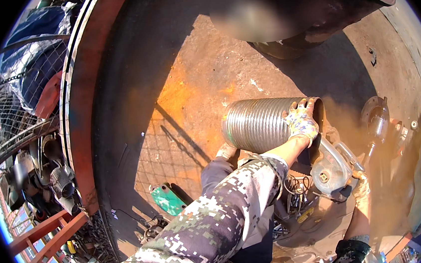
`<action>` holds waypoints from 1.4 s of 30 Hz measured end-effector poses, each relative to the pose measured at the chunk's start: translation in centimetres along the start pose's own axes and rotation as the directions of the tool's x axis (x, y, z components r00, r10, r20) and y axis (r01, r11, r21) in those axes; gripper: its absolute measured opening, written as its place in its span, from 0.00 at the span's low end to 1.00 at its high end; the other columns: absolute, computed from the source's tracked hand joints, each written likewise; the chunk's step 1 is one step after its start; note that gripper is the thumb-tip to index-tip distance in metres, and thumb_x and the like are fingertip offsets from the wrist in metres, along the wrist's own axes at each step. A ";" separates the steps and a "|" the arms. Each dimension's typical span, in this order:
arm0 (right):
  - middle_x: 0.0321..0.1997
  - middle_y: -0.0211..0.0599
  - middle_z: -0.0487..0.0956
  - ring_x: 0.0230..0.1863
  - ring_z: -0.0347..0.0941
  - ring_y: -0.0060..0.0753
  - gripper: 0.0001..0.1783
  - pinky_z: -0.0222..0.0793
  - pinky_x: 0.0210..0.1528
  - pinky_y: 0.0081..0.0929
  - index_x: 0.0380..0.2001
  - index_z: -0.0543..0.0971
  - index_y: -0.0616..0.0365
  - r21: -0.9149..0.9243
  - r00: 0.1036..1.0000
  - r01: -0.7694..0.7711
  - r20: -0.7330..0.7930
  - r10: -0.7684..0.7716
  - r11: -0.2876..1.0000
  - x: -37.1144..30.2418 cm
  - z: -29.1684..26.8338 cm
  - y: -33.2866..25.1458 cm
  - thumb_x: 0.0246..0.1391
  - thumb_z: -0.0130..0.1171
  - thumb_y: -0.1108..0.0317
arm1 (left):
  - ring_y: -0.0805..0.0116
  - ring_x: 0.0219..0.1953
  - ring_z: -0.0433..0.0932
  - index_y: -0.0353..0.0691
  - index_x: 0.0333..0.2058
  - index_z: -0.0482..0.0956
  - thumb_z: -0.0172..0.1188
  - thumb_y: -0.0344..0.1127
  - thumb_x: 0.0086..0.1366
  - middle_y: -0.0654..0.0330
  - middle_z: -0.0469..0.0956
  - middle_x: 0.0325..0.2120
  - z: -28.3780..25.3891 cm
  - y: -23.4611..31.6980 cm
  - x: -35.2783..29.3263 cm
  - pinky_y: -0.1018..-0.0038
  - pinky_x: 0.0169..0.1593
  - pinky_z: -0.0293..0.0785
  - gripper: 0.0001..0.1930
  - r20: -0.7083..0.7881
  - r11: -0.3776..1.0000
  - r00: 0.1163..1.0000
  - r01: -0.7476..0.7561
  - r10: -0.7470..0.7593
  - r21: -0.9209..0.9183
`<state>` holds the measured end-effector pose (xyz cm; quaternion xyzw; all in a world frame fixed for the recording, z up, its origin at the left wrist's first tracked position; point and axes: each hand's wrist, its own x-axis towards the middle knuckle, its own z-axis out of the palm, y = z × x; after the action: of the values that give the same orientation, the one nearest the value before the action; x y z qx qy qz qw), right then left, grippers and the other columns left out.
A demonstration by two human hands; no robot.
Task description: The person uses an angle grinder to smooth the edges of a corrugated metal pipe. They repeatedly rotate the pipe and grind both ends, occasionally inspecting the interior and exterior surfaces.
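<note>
A ribbed metal cylinder [257, 122] lies on its side, its end hidden in shadow and dust at the right. My left hand [301, 119], in a patterned glove, grips the top of the cylinder near that right end, with fingers curved over the ribs. Just below it is a hand-held disc grinder [330, 173] with a grey rounded guard. My right hand [359, 186], in a stained glove, is closed round the grinder's right side; its fingertips are partly hidden. Brown dust [385, 186] spreads to the right of the tool.
A green metal part [168, 199] lies left of my camouflage-clad leg. Flanged metal parts [377, 122] stand at the right. A large dark metal tube [320, 11] stands at the far side. A wire-mesh fence [26, 87] and rusty metal edge [84, 92] line the left.
</note>
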<state>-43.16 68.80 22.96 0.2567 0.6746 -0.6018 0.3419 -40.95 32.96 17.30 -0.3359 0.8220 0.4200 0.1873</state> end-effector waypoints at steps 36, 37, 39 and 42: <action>0.24 0.29 0.78 0.22 0.70 0.25 0.10 0.65 0.26 0.25 0.32 0.84 0.60 -0.911 0.880 0.204 0.331 0.342 0.357 13.5 20.3 -22.9 0.47 0.63 0.67 | 0.51 0.77 0.54 0.64 0.74 0.62 0.67 0.33 0.59 0.65 0.59 0.75 -5.7 -0.1 3.2 0.43 0.76 0.44 0.44 -0.013 0.925 0.969 0.233 -0.248 -0.299; 0.25 0.29 0.78 0.22 0.69 0.24 0.12 0.65 0.26 0.25 0.34 0.84 0.63 -0.891 0.875 0.199 0.349 0.336 0.407 13.0 19.8 -23.0 0.46 0.63 0.67 | 0.51 0.77 0.55 0.63 0.74 0.62 0.67 0.33 0.59 0.64 0.59 0.75 -5.8 -0.2 3.3 0.43 0.76 0.44 0.44 -0.002 0.926 0.969 0.237 -0.248 -0.294; 0.27 0.30 0.79 0.22 0.69 0.24 0.17 0.65 0.26 0.24 0.39 0.84 0.67 -0.821 0.876 0.115 0.349 0.332 0.560 12.0 19.3 -22.6 0.45 0.63 0.68 | 0.50 0.76 0.56 0.61 0.73 0.64 0.67 0.34 0.59 0.63 0.61 0.74 -5.9 -0.4 3.3 0.43 0.76 0.44 0.43 -0.013 0.926 0.967 0.240 -0.255 -0.290; 0.29 0.32 0.79 0.22 0.70 0.24 0.27 0.67 0.27 0.24 0.49 0.81 0.73 -0.682 0.879 0.099 0.402 0.258 0.724 12.1 16.1 -22.1 0.45 0.62 0.68 | 0.49 0.76 0.56 0.60 0.73 0.65 0.67 0.42 0.63 0.62 0.61 0.74 -4.9 -0.2 3.8 0.42 0.75 0.44 0.39 -0.057 0.926 0.969 0.210 -0.239 -0.314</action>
<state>-65.18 48.93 27.03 -0.0118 0.7323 -0.3378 0.5912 -43.63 27.39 17.74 -0.4720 0.7113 0.5014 0.1410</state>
